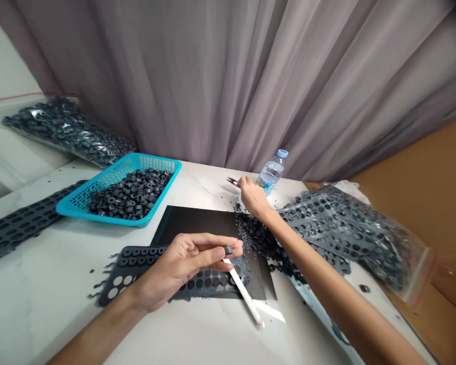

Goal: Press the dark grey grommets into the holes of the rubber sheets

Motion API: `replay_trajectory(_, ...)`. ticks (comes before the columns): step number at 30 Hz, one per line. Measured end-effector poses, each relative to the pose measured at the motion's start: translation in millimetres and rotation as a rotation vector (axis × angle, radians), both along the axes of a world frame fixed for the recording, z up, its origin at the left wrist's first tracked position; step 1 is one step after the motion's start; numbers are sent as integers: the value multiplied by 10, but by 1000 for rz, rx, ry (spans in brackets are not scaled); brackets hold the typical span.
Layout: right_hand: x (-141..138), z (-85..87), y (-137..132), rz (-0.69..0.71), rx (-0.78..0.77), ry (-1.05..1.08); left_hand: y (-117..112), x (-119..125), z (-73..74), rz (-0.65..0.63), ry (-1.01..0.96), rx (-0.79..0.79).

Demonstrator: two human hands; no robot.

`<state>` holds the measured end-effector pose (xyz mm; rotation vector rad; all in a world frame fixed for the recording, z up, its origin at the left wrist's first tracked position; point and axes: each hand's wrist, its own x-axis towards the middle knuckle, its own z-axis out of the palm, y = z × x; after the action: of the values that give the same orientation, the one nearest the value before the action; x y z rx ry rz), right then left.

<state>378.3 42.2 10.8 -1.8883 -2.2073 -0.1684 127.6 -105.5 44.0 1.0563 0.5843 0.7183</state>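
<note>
My left hand (197,258) is closed in the lower middle, pinching a small dark rubber bushing (228,250) between thumb and fingertips. A slim white stick-like tool (245,294) slants down from under those fingers; I cannot tell whether they grip it. Beneath the hand lies a dark moulded rubber sheet (213,284) with rows of round holes, some rings still in it, on a black mat (197,220). Farther back, my right hand (253,195) is closed around small snips (233,181), their pointed tips facing left, just beside a water bottle (270,175).
A blue basket (148,220) of bushings stands left, with a filled plastic bag (72,132) behind it. Another perforated strip (23,218) lies far left. Dark scraps (258,235) are heaped under my right forearm, beside a bag of punched sheets (365,238). A curtain (197,76) hangs behind.
</note>
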Motion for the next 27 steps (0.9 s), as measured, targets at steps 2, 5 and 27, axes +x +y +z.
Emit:
replay_trajectory(2,14,129,-331,31,44,83,1,3,-4,3,-31,-16)
replay_trajectory(5,61,289,-943,138,56,377,-4,3,-7,12,-57,-52)
replay_trajectory(27,-105,149,-2148,465,134,742,-66,106,-89,50,-62,-177)
